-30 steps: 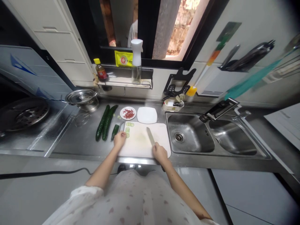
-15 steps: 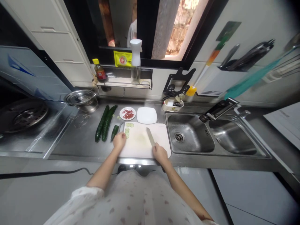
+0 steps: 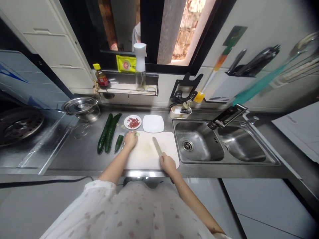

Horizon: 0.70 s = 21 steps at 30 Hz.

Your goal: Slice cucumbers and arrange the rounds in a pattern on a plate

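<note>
My right hand grips the handle of a kitchen knife, its blade pointing away from me over the white cutting board. At the board's far left corner, my left hand curls its fingers down over pale green cucumber slices. One cucumber slice shows past the fingers; the others are hidden beneath the hand. A short cucumber piece lies on the steel counter just left of the board. Farther left rest two long whole cucumbers, side by side.
Behind the board sit a white plate and a small plate of chopped red pieces. A double sink adjoins on the right. A lidded steel pot stands at the back left. Bottles line the wall shelf.
My left hand has moved away from me and onto the cucumber slices, which were in plain view before. The knife stays in my right hand. The whole view has shifted slightly.
</note>
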{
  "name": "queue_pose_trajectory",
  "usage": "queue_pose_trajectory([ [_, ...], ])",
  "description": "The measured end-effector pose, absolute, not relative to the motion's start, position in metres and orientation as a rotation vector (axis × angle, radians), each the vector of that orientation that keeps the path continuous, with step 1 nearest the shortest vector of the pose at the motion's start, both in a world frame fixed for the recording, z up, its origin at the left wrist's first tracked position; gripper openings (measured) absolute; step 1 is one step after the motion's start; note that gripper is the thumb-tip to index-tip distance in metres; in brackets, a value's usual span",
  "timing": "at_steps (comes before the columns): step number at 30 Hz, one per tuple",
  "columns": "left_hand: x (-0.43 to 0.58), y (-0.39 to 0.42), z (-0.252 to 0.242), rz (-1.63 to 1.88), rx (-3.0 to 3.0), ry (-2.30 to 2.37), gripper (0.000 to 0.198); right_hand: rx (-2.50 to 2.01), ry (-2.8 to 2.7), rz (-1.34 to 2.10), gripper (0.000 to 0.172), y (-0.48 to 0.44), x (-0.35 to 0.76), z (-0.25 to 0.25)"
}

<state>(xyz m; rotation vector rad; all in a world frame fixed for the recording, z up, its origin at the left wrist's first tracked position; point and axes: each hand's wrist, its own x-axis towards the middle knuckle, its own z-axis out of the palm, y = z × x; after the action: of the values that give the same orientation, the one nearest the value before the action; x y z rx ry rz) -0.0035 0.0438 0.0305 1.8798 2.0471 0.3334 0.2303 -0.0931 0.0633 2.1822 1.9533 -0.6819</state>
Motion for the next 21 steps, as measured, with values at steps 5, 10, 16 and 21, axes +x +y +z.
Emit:
queue_pose_trajectory([
  [5, 0.000, 0.053, 0.026, 0.219, 1.976, 2.017, 0.029, 2.193, 1.967, -0.678, 0.028, -0.094, 0.230, 0.062],
  [10, 0.000, 0.056, 0.024, 0.269, 1.951, 2.013, 0.025, 2.185, 1.971, -0.672, 0.029, -0.094, 0.231, 0.060],
  [16, 0.000, 0.055, 0.021, 0.375, 1.840, 1.982, 0.023, 2.168, 1.957, -0.683, 0.030, -0.093, 0.231, 0.062],
  [21, 0.007, 0.047, 0.020, 0.486, 1.648, 1.849, 0.022, 2.162, 1.936, -0.687, 0.032, -0.092, 0.229, 0.064],
])
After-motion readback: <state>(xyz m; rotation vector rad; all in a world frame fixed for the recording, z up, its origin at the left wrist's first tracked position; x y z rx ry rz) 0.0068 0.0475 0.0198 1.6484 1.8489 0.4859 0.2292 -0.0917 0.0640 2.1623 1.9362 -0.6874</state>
